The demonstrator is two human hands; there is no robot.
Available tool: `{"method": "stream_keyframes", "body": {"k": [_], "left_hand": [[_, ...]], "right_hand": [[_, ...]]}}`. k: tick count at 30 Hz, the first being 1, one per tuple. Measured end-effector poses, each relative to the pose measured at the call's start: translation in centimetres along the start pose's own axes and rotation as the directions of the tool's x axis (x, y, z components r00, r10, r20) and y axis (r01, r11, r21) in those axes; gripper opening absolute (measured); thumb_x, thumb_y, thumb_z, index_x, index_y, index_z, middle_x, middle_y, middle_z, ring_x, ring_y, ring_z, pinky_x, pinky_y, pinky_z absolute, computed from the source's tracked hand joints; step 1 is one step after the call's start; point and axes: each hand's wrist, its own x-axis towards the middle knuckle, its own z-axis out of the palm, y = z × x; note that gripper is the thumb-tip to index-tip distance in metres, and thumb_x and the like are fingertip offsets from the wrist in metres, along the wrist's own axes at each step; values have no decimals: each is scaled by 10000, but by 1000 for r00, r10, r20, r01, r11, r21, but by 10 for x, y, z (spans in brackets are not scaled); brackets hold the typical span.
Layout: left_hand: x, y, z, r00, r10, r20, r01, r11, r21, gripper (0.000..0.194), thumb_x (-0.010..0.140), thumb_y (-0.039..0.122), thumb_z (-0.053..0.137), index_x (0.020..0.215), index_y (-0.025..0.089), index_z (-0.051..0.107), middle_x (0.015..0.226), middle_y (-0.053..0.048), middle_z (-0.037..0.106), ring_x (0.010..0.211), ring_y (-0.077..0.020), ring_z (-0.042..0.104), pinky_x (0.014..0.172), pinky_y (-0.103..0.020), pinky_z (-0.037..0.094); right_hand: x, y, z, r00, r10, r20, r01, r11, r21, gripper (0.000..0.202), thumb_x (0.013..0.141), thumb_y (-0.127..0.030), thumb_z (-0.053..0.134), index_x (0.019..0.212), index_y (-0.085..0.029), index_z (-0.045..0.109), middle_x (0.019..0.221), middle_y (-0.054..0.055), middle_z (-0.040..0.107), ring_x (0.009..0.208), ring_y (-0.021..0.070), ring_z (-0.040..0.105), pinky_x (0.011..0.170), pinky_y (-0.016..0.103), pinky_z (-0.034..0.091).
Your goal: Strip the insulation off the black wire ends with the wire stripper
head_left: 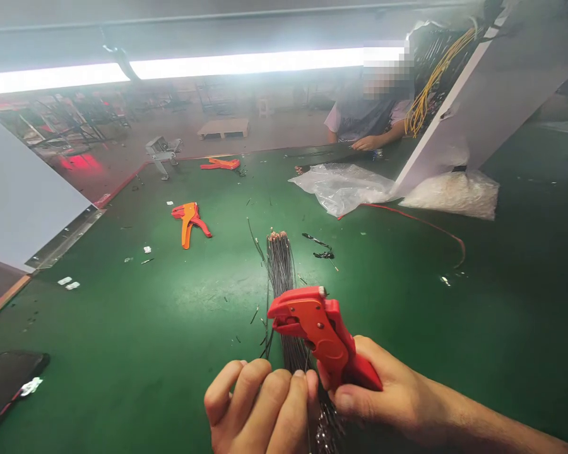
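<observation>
The right grip (383, 394) was wrapped round red pliers (319, 321); the left grip (262, 407) pinched 1 black wire (307, 360). Stripping seemed underway; next called for aligning wire and jaws.

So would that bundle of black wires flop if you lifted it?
The bundle of black wires would probably sag, being long, thin strands. It may feel heavy, since coppery ends suggest metal. Some could slip loose; stray wires lie alongside.

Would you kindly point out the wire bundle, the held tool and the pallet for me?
Wire bundle (281, 268): head view, on its black strands.
Held tool (327, 347): head view, on the middle of its body.
Pallet (223, 128): head view, on its top.
</observation>
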Motion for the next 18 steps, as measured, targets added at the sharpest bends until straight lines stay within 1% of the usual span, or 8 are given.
{"method": "stream_keyframes", "body": {"k": [3,6,11,13,16,18], "left_hand": [[0,-4,-4,1000,-27,3,27,999,-27,156,759,46,731,802,171,648,592,45,669,601,-146,624,730,-329,425],[0,-5,-4,1000,-16,13,17,998,-65,159,742,39,743,808,152,654,597,29,671,615,-153,601,703,-331,428],[-2,-3,11,991,-62,-121,54,996,-66,125,805,61,675,729,153,638,539,26,629,585,-144,545,684,-331,406],[-3,-1,17,985,-74,-156,64,996,-69,144,824,79,662,706,158,636,524,30,616,571,-138,532,684,-332,398],[-4,2,22,981,-67,-182,53,996,-78,161,825,88,670,687,164,636,504,41,597,552,-130,519,689,-331,390],[-5,3,21,987,-44,-157,30,995,-90,150,813,75,681,695,160,646,506,40,593,558,-130,518,692,-329,389]], "right_hand": [[-1,-3,-2,1000,-3,21,3,1000,6,349,874,-494,654,915,-162,554,799,-11,477,694,132,380,614,259,332],[0,0,-5,1000,8,-8,-7,1000,29,356,878,-501,645,963,-164,568,790,-13,485,699,142,393,645,279,346],[0,8,-4,999,-12,-34,17,990,141,384,879,-494,659,1048,-161,570,765,-11,529,662,143,461,668,309,402],[0,10,-2,997,-13,-73,27,981,193,405,868,-483,683,1080,-158,568,767,-6,555,665,144,489,673,316,421],[0,11,-2,989,-19,-148,60,959,278,452,859,-460,706,1161,-159,559,809,22,620,696,163,562,685,332,459],[-1,12,-3,986,-46,-160,95,944,315,504,871,-445,695,1257,-162,536,847,45,650,739,194,617,688,353,488]]}}
